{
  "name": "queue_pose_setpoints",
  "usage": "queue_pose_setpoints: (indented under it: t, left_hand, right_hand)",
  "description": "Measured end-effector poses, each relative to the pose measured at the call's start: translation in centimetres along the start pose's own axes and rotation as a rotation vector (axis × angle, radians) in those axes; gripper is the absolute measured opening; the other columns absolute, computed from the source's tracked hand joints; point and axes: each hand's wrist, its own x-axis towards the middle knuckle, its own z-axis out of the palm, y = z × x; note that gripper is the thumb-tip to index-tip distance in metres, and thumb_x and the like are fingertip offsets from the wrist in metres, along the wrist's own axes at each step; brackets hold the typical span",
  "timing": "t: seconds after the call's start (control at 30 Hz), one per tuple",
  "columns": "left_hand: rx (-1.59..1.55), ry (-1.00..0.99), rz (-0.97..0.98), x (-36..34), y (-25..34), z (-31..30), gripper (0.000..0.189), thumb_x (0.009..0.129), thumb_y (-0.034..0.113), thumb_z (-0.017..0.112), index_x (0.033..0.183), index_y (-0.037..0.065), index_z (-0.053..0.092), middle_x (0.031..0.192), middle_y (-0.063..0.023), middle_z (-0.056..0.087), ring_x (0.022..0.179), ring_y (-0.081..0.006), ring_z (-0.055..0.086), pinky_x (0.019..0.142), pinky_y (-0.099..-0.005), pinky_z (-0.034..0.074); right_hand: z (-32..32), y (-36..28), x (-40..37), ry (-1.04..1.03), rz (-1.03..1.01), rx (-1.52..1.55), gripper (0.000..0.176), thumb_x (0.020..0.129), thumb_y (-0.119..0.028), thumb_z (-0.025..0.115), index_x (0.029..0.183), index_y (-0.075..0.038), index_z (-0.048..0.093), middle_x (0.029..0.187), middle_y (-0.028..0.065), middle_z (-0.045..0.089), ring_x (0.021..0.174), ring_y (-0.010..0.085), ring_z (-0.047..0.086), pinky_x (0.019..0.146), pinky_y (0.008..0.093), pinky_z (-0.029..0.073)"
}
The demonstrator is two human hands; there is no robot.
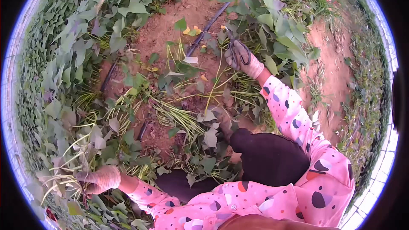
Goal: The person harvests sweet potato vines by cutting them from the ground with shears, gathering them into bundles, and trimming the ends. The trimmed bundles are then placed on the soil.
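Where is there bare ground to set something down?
Bare soil lies between the upper black hose and the leaves to its left. Another dirt strip beyond the pink sleeve looks mostly open. Crowded: the mid-picture stems and leaves around the left hand.

A black hose (217, 15) lay upon the reddish soil (164, 19). On the right side there was a strip of similar earth (331, 83).

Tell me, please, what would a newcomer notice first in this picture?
Probably the pink patterned shirt, across the bottom and lower right. Next, the scissors in the right hand, upper right of centre, and the pale stems at the left hand, lower left. A dark hose also stands out on the reddish soil near the top.
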Motion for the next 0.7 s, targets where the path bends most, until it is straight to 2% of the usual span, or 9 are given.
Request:
queue_pose_setpoints:
  t: [0.1,0.17,0.23,0.3,0.37,0.43,0.5,0.57,0.7]
  left_hand:
    - [-0.215,-0.473,0.055,-3.0,2.5,-3.0,0.036,0.098,0.023,0.050,0.111,-0.009,0.058,0.106,-0.0201,0.064,0.083,-0.0270,0.064,0.073,-0.0394,0.056]
    - [-0.300,-0.773,0.180,-4.3,-0.9,-6.6,0.036,0.097,0.021,0.045,0.105,-0.011,0.059,0.099,-0.0237,0.065,0.075,-0.0277,0.064,0.065,-0.0404,0.056]
    - [-0.109,-0.524,-0.245,-10.2,-10.0,-13.4,0.028,0.092,0.016,0.051,0.097,-0.009,0.061,0.090,-0.0204,0.066,0.069,-0.0215,0.061,0.064,-0.0359,0.051]
    - [0.466,-0.965,-0.125,-13.2,-3.8,-11.1,0.022,0.087,0.012,0.059,0.095,-0.008,0.063,0.087,-0.0158,0.068,0.066,-0.0173,0.059,0.065,-0.0321,0.047]
    - [0.195,-1.043,-0.502,-17.2,-3.8,-9.7,0.019,0.084,0.011,0.064,0.094,-0.006,0.064,0.083,-0.0114,0.068,0.065,-0.0152,0.056,0.068,-0.0297,0.045]
    - [0.163,-1.172,-0.667,-20.2,-4.1,-9.7,0.024,0.083,0.019,0.067,0.087,-0.005,0.063,0.076,-0.0136,0.067,0.063,-0.0180,0.056,0.064,-0.0324,0.045]
    - [0.147,-1.351,-0.760,-21.7,-4.6,-9.8,0.022,0.084,0.018,0.066,0.085,-0.003,0.061,0.072,-0.0139,0.063,0.060,-0.0205,0.054,0.062,-0.0322,0.045]
    - [0.258,-1.492,-0.555,-23.1,-6.3,-10.5,0.023,0.083,0.019,0.068,0.085,-0.002,0.059,0.071,-0.0139,0.062,0.060,-0.0228,0.055,0.065,-0.0326,0.045]
    - [0.110,-1.431,-0.519,-24.1,-6.5,-10.5,0.024,0.082,0.020,0.069,0.084,-0.002,0.060,0.070,-0.0140,0.062,0.063,-0.0258,0.056,0.070,-0.0350,0.046]
  right_hand:
    - [-0.2,0.6,-2.0,-0.147,0.193,-0.266,0.055,0.098,-0.053,0.037,0.090,-0.005,0.064,0.064,0.0017,0.061,0.049,0.0099,0.053,0.046,0.0215,0.041]
    - [-1.0,1.2,-3.2,-0.183,0.195,-0.392,0.054,0.098,-0.052,0.040,0.087,-0.006,0.065,0.064,0.0014,0.061,0.050,0.0095,0.054,0.047,0.0214,0.042]
    - [-1.7,1.2,-4.4,-0.009,0.264,-0.450,0.056,0.094,-0.058,0.044,0.085,-0.008,0.066,0.061,-0.0010,0.061,0.046,0.0082,0.054,0.043,0.0201,0.040]
    - [-3.3,1.7,-5.5,0.029,0.246,-0.468,0.056,0.093,-0.059,0.044,0.084,-0.008,0.065,0.059,-0.0019,0.058,0.046,0.0069,0.052,0.042,0.0190,0.038]
    - [-4.0,1.4,-7.0,0.038,0.352,-0.535,0.054,0.093,-0.057,0.047,0.083,-0.007,0.065,0.059,-0.0016,0.057,0.046,0.0063,0.051,0.043,0.0191,0.038]
    - [-3.3,0.6,-8.4,0.049,0.552,-0.531,0.052,0.093,-0.055,0.050,0.082,-0.006,0.066,0.059,-0.0009,0.058,0.046,0.0070,0.052,0.043,0.0202,0.040]
    - [-1.9,0.4,-9.2,0.062,0.529,-0.635,0.052,0.097,-0.051,0.043,0.087,-0.004,0.065,0.062,-0.0005,0.059,0.047,0.0073,0.052,0.045,0.0200,0.041]
    - [-1.6,0.6,-9.4,0.051,0.436,-0.603,0.051,0.094,-0.051,0.049,0.083,-0.005,0.067,0.060,0.0004,0.060,0.046,0.0086,0.052,0.044,0.0221,0.041]
    - [1.3,-2.0,-8.4,0.013,0.404,-0.578,0.051,0.094,-0.051,0.049,0.083,-0.005,0.067,0.061,0.0006,0.061,0.047,0.0087,0.053,0.045,0.0227,0.043]
